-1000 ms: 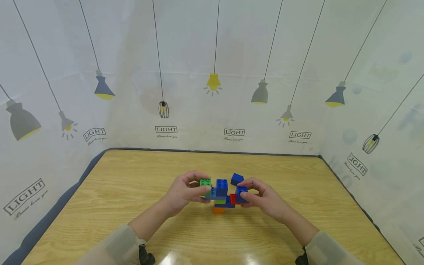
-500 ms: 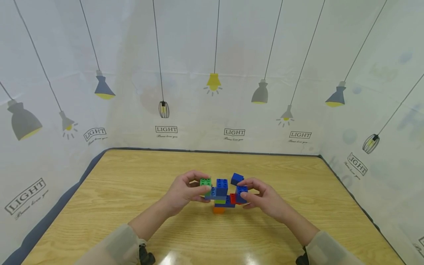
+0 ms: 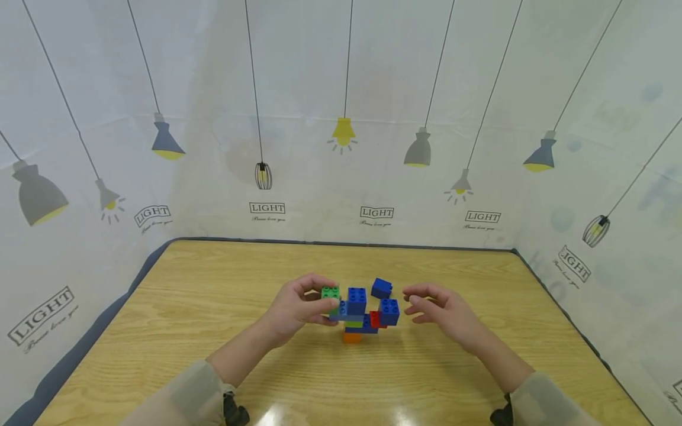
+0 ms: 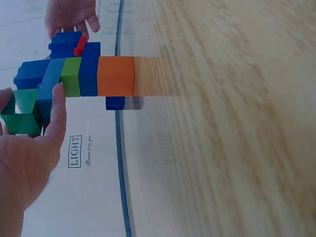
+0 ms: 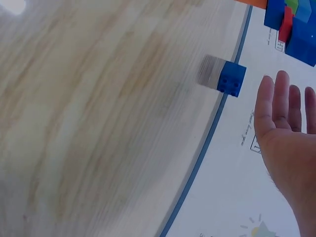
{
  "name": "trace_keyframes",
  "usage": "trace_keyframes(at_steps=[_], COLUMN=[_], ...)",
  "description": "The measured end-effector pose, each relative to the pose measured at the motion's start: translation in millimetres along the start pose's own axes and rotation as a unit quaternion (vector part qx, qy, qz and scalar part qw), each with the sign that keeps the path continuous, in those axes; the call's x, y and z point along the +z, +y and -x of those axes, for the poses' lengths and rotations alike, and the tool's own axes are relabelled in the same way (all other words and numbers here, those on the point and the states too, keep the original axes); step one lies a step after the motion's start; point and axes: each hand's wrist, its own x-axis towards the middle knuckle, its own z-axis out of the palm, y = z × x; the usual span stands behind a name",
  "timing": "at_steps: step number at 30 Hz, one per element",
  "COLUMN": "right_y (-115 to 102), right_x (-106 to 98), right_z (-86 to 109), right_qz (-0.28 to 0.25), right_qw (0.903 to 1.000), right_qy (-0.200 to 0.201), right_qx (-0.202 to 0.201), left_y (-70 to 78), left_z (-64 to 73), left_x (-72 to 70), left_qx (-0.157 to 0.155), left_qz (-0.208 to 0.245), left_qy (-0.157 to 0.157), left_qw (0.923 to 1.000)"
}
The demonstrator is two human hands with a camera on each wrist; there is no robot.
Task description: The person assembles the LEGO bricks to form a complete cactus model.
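My left hand (image 3: 296,307) grips the green brick (image 3: 330,292) at the left end of a stepped stack of toy building bricks. An orange brick (image 4: 115,76) forms the foot of this stack on the table. Above it come a dark blue brick (image 4: 90,70), a light green brick (image 4: 71,77) and a lighter blue brick (image 4: 49,89). A blue brick (image 3: 356,300) tops the middle. On the right arm, a red brick (image 3: 375,319) carries another blue brick (image 3: 389,311). Just right of that, my right hand (image 3: 446,312) is apart from the stack, fingers relaxed and holding nothing.
A loose blue brick (image 3: 381,288) lies tilted on the wooden table (image 3: 224,278), behind the stack. Beyond the table's dark-edged back stands a white backdrop (image 3: 298,106) printed with hanging lamps.
My right hand has let go of the blue brick on the stack's right arm and moved off to the right. The left hand and the stack stay in place.
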Motion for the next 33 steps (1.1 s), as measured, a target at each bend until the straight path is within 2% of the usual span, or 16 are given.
trace_keyframes(at_steps=[8,17,24,33], right_y=[10.2,15.6,17.2,31.0], right_x=[-19.5,-33.0,-34.2,-28.4], right_z=[-8.6,-38.4,-62.3,-86.6], right_qz=[0.056,0.092,0.124,0.155], right_qw=[0.9976,0.9936,0.9909,0.9866], right_qy=[0.037,0.054,0.034,-0.004], right_qx=[0.013,0.037,0.039,0.050], left_y=[-0.6,-0.4,-0.2,0.3], left_z=[-0.1,0.3,0.5,0.2], left_x=[-0.7,0.1,-0.4,-1.0], left_qx=[0.001,0.000,0.003,0.004], left_qz=[0.001,0.003,0.005,0.003], left_qy=[0.001,-0.001,-0.005,-0.010], left_qw=[1.0000,1.0000,1.0000,0.9999])
